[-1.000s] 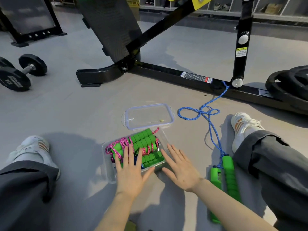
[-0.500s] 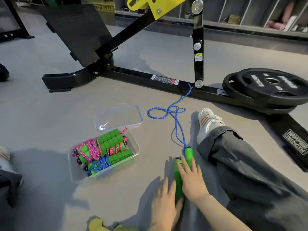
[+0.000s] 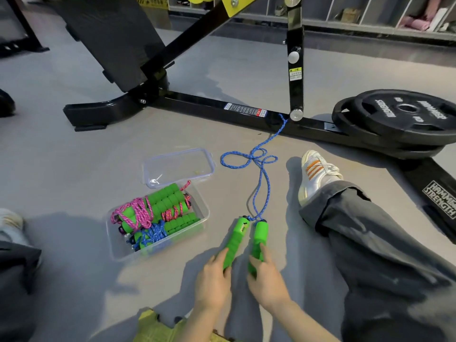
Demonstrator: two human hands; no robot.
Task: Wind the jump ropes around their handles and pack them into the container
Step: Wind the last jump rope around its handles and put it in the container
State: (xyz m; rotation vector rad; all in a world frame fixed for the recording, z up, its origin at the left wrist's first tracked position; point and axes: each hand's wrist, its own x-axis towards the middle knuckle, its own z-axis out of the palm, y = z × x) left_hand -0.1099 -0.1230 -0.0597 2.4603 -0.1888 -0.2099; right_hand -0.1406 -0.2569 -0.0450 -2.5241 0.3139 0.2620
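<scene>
A clear plastic container (image 3: 201, 219) on the grey floor holds wound jump ropes with green foam handles (image 3: 167, 202), pink rope (image 3: 138, 213) and blue rope (image 3: 154, 233). Right of it lies a loose blue rope (image 3: 260, 174), looped and running up to the bench frame. Its two green handles point away from me. My left hand (image 3: 213, 280) grips the left green handle (image 3: 235, 239). My right hand (image 3: 267, 280) grips the right green handle (image 3: 259, 239). Both handles are side by side, slightly apart.
The container's clear lid (image 3: 179, 166) lies flat just behind it. A black bench frame (image 3: 222, 109) crosses the floor farther back, with stacked black weight plates (image 3: 404, 119) at the right. My right leg and white shoe (image 3: 315, 176) lie right of the rope.
Both hands left the container and moved right to the loose rope's handles. They now each hold one handle, with the handles lifted and separated. The view swung right.
</scene>
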